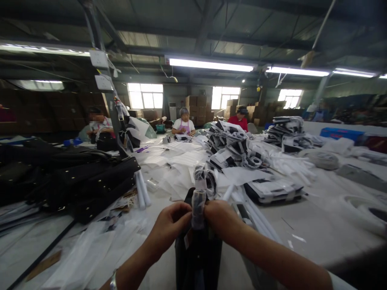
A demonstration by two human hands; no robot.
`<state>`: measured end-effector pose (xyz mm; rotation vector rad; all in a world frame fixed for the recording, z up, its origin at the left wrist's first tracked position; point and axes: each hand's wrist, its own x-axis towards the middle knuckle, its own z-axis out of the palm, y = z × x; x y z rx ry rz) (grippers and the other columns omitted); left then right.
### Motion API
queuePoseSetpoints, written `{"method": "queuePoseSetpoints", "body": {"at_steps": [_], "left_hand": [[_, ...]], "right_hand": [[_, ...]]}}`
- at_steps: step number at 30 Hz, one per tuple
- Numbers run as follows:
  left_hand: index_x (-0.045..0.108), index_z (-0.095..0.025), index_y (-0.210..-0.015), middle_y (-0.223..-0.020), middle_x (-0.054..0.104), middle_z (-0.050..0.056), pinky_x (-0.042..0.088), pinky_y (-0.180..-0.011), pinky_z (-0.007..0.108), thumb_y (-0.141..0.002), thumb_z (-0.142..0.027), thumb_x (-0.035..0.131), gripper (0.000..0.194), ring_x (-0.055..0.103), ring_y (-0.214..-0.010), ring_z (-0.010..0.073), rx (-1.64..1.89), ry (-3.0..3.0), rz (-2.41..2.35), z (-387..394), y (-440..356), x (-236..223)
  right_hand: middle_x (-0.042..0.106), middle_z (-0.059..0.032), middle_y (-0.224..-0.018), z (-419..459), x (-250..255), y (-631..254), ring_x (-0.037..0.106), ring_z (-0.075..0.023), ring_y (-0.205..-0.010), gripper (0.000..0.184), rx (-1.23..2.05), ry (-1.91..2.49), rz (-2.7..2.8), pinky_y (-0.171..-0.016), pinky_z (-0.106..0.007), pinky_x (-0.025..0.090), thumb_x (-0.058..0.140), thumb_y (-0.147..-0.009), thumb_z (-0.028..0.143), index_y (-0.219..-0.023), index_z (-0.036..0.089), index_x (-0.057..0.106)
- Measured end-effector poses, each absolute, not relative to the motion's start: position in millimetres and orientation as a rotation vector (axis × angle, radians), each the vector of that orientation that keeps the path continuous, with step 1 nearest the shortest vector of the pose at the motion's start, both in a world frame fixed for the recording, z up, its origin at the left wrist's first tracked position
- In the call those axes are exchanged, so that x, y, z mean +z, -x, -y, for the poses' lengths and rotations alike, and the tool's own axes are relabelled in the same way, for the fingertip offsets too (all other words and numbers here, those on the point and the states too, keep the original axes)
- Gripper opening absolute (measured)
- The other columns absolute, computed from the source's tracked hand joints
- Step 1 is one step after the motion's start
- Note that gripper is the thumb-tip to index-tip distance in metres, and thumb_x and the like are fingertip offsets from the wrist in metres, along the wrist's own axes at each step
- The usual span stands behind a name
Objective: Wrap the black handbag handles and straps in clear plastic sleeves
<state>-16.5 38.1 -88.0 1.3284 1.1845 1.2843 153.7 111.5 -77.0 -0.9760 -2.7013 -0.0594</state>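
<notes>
A black bag (198, 257) stands upright right in front of me, with a handle (198, 207) covered in whitish translucent wrap rising at its top. My left hand (173, 220) is closed in a pinch at the left side of the wrapped handle. Curled in against the other side of it is my right hand (220, 217), its fingertips mostly hidden behind the handle. A coiled strap (211, 183) in clear plastic shows just beyond the handle. Grey-white flat pieces (242, 211) lie to the right of my right hand.
Black bags (90, 181) are heaped at left. White wrapping sheets (172, 155) cover the table's middle. Wrapped black items (229, 141) are piled ahead, with a flat wrapped bag (273, 189) nearer. White rolls (363, 213) lie at right. Several people sit or stand across the table, including one person (183, 123) opposite.
</notes>
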Motion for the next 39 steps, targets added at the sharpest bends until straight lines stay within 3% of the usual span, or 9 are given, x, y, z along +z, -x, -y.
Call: {"method": "queuePoseSetpoints", "body": {"at_steps": [6,8,14,17,21,28,34,36,39], "left_hand": [[0.072,-0.014,-0.091,-0.081,0.072,0.003,0.050,-0.073,0.027,-0.079,-0.031,0.073,0.021,0.063,-0.077,0.0193,1.422,-1.490,-1.223,-66,11,-97],[0.073,-0.013,-0.087,-0.079,0.071,0.003,0.049,-0.070,0.026,-0.077,-0.029,0.075,0.019,0.062,-0.076,0.0192,1.436,-1.581,-1.275,-75,14,-99],[0.074,-0.014,-0.090,-0.068,0.063,-0.001,0.042,-0.060,0.022,-0.081,-0.036,0.072,0.024,0.053,-0.063,0.0128,1.282,-1.452,-1.283,-66,27,-93],[0.073,-0.014,-0.090,-0.072,0.063,0.000,0.041,-0.060,0.021,-0.081,-0.037,0.073,0.024,0.051,-0.063,0.0109,1.234,-1.316,-1.248,-43,29,-90],[0.072,-0.013,-0.087,-0.074,0.063,0.001,0.042,-0.063,0.021,-0.079,-0.035,0.077,0.024,0.052,-0.066,0.0100,1.223,-1.128,-1.105,-22,20,-89],[0.070,-0.013,-0.090,-0.083,0.067,0.002,0.048,-0.070,0.019,-0.078,-0.025,0.081,0.020,0.059,-0.068,0.0071,1.288,-0.745,-0.861,-16,3,-86],[0.072,-0.015,-0.102,-0.104,0.073,0.008,0.055,-0.084,0.027,-0.078,-0.016,0.079,0.024,0.070,-0.079,0.0125,1.389,-0.591,-0.728,-1,-6,-85],[0.073,-0.018,-0.106,-0.114,0.072,0.009,0.057,-0.081,0.027,-0.078,-0.016,0.079,0.028,0.071,-0.081,0.0138,1.430,-0.597,-0.746,1,-13,-86],[0.074,-0.020,-0.107,-0.119,0.071,0.010,0.057,-0.067,0.022,-0.076,-0.019,0.081,0.032,0.072,-0.089,0.0190,1.474,-0.710,-0.829,2,-24,-88]], "right_hand": [[0.074,-0.0186,-0.101,-139,-85,-142,0.067,-0.0296,-0.102,0.021,-0.115,0.835,2.645,-0.099,-0.042,0.045,0.052,-0.094,0.007,-0.099,0.012,0.071],[0.073,-0.0197,-0.105,-150,-86,-137,0.065,-0.0297,-0.107,0.021,-0.090,0.796,2.634,-0.101,-0.043,0.043,0.051,-0.093,0.005,-0.101,0.011,0.070],[0.075,-0.0059,-0.089,-143,-77,-160,0.070,-0.0199,-0.083,0.019,0.152,0.663,2.703,-0.074,-0.025,0.051,0.058,-0.081,0.004,-0.089,0.017,0.069],[0.074,0.0003,-0.083,-120,-67,-187,0.069,-0.0143,-0.076,0.019,0.548,0.591,2.705,-0.067,-0.018,0.049,0.055,-0.081,0.005,-0.084,0.018,0.068],[0.073,0.0017,-0.085,-98,-57,-209,0.067,-0.0146,-0.078,0.031,0.948,0.692,2.525,-0.070,-0.019,0.048,0.053,-0.075,0.001,-0.091,0.020,0.071],[0.072,0.0001,-0.072,-92,-43,-210,0.064,-0.0152,-0.066,0.013,0.813,0.936,2.501,-0.060,-0.021,0.043,0.059,-0.076,0.010,-0.076,0.018,0.069],[0.064,0.0048,-0.063,-74,-37,-237,0.055,-0.0112,-0.053,0.026,1.045,1.094,2.307,-0.049,-0.020,0.037,0.070,-0.075,0.016,-0.101,0.022,0.070],[0.070,0.0011,-0.075,-67,-47,-243,0.061,-0.0128,-0.060,0.026,1.260,1.060,2.068,-0.052,-0.020,0.043,0.072,-0.080,0.027,-0.105,0.021,0.068],[0.069,-0.0079,-0.123,-56,-67,-244,0.068,-0.0221,-0.101,0.025,1.625,0.882,1.678,-0.085,-0.029,0.053,0.070,-0.086,0.040,-0.102,0.020,0.072]]}}
